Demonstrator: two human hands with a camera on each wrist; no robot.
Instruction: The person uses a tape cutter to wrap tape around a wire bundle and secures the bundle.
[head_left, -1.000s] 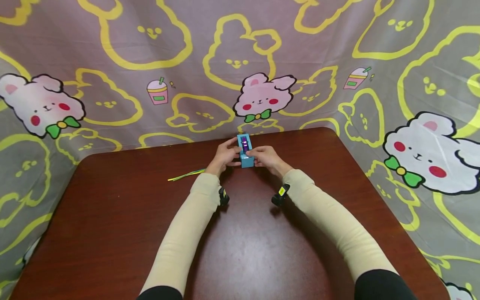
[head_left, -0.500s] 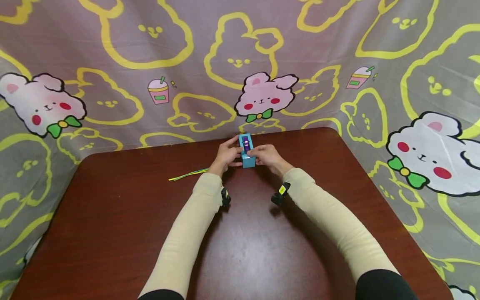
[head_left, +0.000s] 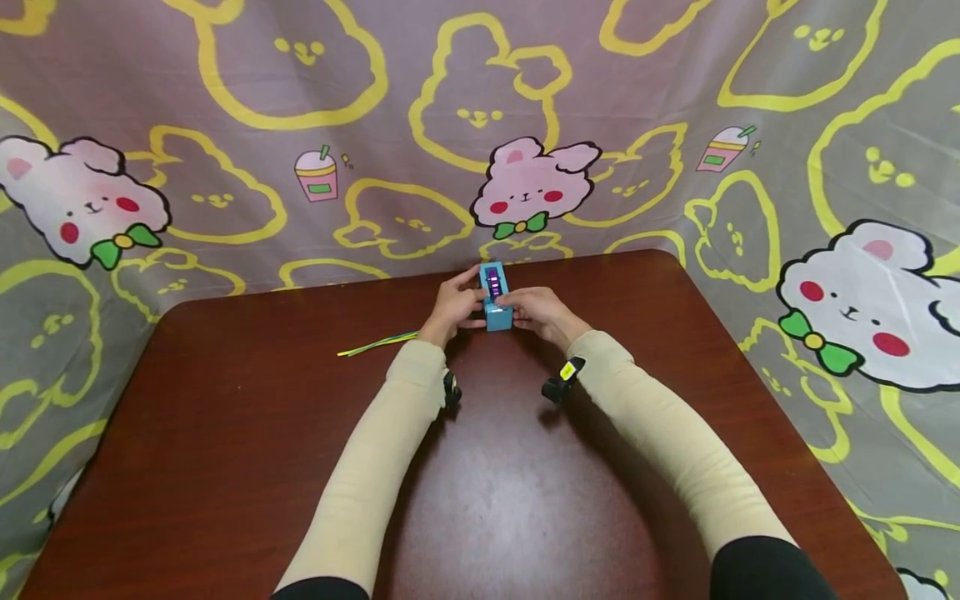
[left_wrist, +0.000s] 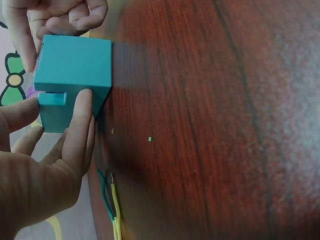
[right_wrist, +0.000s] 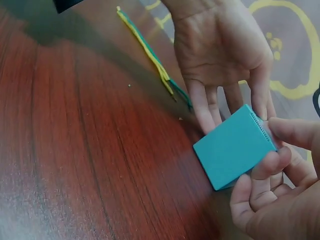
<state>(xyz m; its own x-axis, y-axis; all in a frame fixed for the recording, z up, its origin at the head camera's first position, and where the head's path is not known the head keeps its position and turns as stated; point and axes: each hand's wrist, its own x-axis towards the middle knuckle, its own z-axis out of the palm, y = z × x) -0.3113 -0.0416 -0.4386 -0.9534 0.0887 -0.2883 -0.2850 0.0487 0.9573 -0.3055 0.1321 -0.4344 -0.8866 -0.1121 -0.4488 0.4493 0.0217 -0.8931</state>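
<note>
A teal tape dispenser [head_left: 498,317] with a purple roll [head_left: 492,277] in its slot stands near the table's back edge. My left hand [head_left: 452,305] grips it from the left; in the left wrist view its fingers [left_wrist: 81,117] lie along the side wall. From the other side my right hand [head_left: 542,311] holds the front end. In the right wrist view its thumb [right_wrist: 290,131] is right at the serrated edge [right_wrist: 260,127], with the other fingers curled against the side. Whether it pinches a tape end I cannot tell.
Yellow and green wires [left_wrist: 114,207] with stripped ends lie left of the dispenser, by my left wrist. A tiny green scrap [left_wrist: 150,139] is on the brown table [head_left: 225,433]. A patterned curtain [head_left: 390,100] hangs right behind the table.
Both hands keep their hold on the tape dispenser. It has shifted slightly right in the head view, while the view itself tilts a little.
</note>
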